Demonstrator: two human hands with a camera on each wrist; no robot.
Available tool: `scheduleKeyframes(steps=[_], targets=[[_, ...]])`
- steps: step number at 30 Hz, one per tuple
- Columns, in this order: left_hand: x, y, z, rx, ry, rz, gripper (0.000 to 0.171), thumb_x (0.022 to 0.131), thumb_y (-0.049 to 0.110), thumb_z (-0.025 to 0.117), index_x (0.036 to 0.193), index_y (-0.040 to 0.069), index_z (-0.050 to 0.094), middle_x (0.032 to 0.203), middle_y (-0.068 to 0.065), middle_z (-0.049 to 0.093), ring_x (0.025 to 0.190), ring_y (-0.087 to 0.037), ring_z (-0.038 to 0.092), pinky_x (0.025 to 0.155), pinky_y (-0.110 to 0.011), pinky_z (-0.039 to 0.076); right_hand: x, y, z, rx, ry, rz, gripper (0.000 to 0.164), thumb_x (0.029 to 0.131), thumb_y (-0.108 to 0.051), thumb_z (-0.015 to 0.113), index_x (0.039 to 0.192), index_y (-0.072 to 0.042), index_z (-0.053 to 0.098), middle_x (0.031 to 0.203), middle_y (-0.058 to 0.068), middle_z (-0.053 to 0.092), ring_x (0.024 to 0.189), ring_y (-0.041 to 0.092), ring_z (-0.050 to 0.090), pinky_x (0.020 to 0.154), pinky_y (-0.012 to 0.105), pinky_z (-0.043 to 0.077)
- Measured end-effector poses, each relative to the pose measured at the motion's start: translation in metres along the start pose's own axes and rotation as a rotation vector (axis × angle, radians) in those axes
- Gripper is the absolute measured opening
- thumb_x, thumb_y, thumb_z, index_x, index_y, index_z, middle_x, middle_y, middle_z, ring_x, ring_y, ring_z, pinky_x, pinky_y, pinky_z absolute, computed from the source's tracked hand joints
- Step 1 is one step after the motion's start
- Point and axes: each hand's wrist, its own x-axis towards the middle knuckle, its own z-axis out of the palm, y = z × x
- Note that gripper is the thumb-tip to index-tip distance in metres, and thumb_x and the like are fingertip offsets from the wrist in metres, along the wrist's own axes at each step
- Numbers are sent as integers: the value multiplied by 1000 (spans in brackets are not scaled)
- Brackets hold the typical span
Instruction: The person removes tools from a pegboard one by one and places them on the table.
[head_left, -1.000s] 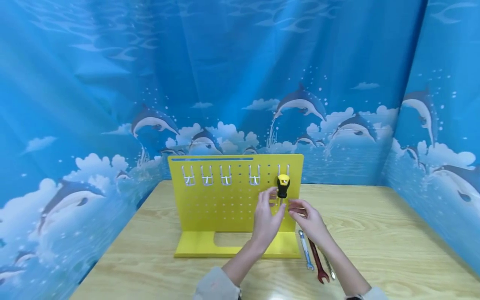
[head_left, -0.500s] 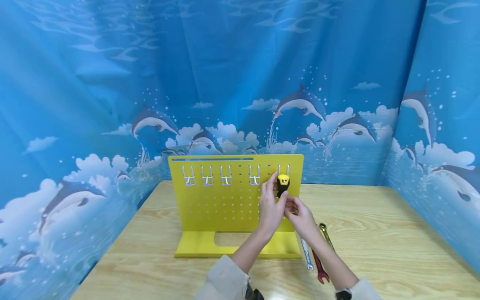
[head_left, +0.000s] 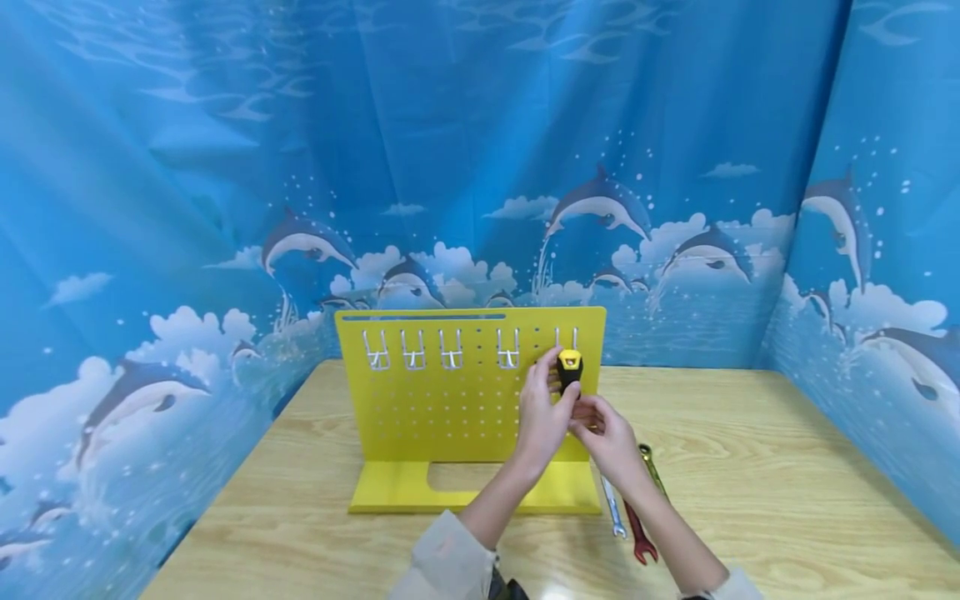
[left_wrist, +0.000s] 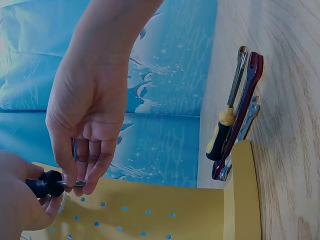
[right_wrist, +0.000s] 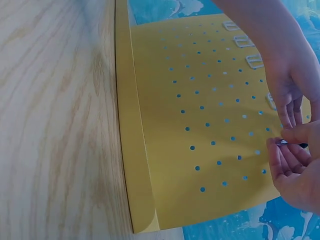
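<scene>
A screwdriver with a black and yellow handle stands upright in front of the top-right hook of the yellow pegboard. My left hand grips its handle, thumb on the near side. Lower down, my right hand pinches the metal shaft near its tip. The left wrist view shows this closely: the right hand has thumb and fingertips at the shaft, while the left hand covers part of the handle. Whether the shaft still sits in the hook is hidden.
Several metal hooks line the board's upper rows. Right of its base lie a silver wrench, a red wrench and a gold ring-ended tool, partly under the right forearm. Blue dolphin curtains surround the wooden table.
My left hand has risen and taken hold of the screwdriver handle. My right hand has come in leftward to the shaft. The screwdriver has shifted very slightly right.
</scene>
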Motion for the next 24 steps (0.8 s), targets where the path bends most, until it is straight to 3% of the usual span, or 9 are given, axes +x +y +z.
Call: scheduleKeyframes(steps=[9, 18, 24], targets=[[-8, 11, -7, -90, -24, -18, 50, 85, 5, 63, 132, 11, 46, 115, -8, 50, 92, -19, 57, 79, -26, 49, -12, -9, -8, 26, -21, 46, 18, 85, 2, 62, 102, 6, 57, 90, 13, 61, 82, 16, 59, 73, 22, 50], [-13, 20, -12, -113, -35, -15, 50, 85, 6, 65, 131, 11, 47, 114, -7, 50, 89, -16, 58, 78, -25, 49, -21, -20, -16, 73, -49, -15, 20, 83, 6, 62, 102, 10, 56, 85, 14, 61, 76, 12, 59, 71, 22, 51], [-17, 29, -10, -131, -39, -22, 50, 84, 6, 66, 130, 11, 47, 114, -6, 50, 89, -15, 58, 78, -23, 49, -27, -24, -23, 71, -55, 0, 21, 84, 2, 62, 103, 9, 55, 87, 13, 60, 78, 13, 60, 72, 22, 51]])
